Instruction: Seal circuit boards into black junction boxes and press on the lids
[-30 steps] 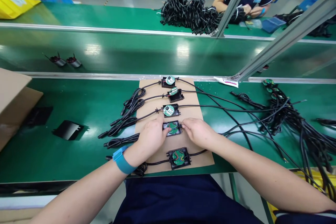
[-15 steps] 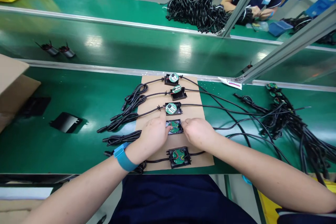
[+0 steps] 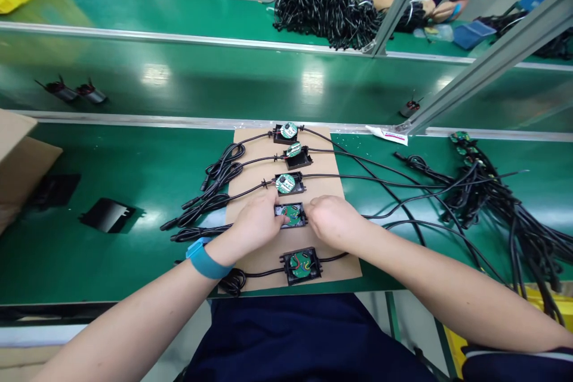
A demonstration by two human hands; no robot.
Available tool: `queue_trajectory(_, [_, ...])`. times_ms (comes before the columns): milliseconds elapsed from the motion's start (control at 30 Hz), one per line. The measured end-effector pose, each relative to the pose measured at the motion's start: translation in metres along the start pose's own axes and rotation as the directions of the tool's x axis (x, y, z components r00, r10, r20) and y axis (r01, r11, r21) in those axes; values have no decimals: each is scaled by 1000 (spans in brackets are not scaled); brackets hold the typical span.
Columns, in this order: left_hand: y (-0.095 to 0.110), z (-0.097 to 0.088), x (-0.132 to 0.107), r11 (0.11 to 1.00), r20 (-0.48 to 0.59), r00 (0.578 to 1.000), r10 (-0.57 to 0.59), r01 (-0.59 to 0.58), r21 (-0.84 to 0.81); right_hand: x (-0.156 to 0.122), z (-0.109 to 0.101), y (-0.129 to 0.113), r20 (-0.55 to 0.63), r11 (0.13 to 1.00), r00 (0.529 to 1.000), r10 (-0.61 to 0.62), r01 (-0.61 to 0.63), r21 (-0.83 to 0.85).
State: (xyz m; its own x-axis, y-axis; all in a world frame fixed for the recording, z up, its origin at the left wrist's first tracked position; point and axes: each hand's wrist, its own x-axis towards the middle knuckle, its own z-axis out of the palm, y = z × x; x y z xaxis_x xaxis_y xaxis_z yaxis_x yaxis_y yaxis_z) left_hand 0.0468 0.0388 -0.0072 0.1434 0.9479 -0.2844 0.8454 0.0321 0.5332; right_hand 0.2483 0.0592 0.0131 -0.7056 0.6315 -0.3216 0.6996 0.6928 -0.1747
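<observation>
At 9 o'clock of the black housing (image 3: 290,215), left hand (image 3: 257,222) curled, pinching its edge; housing mid cardboard sheet (image 3: 268,259) on the worktop (image 3: 134,179); at 3 o'clock, right hand (image 3: 333,222) curled, gripping the opposite edge.

Both ends of the small black open housing with a round green circuit board (image 3: 290,215) sit under the left hand (image 3: 257,224) and right hand (image 3: 333,222). Can't tell if the fingertips pinch it or just rest on it. Board markings too small to read.

Far left of the left hand: brown cardboard box (image 3: 20,158), cut by the frame edge. Farther out from that hand: two small dark cylindrical parts (image 3: 74,92), possibly coils, too small to tell.

Right of the right hand: tangle of black cables (image 3: 514,221) runs out of frame.

Far beyond both hands: co-worker's hands (image 3: 436,9), partly behind the grey aluminium strut (image 3: 396,3).
</observation>
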Motion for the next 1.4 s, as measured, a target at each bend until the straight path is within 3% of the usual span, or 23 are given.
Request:
queue_trajectory(133, [0,5,-5,999,-41,999,-11,9,-54,-5,-6,-1,-96,996,994,47,-39,79])
queue_trajectory(233, [-1,8,-10,998,-37,999,-16,14,-69,-7,-7,-3,-167,983,986,28,4,185])
queue_trajectory(467, [-1,11,-19,999,6,1000,-8,9,-53,2,7,-4,-161,910,983,-84,141,390])
queue_trajectory(833, [4,15,-22,999,51,997,-50,50,-8,4,16,-6,-105,955,988,-110,134,266])
queue_trajectory(1033, [0,15,-24,997,70,996,-55,58,-43,3,18,-7,-94,938,992,-80,107,329])
queue_trajectory(1200, [-5,9,-34,995,168,986,13,4,-98,-4,23,-1,-212,864,972,-98,189,467])
queue_trajectory(1300, [-5,11,-38,994,160,987,25,-7,-114,-8,27,0,-272,864,950,-153,262,430])
queue_trajectory(1400, [-3,14,-39,997,135,991,25,-14,-75,-8,28,-3,-288,908,943,-164,259,329])
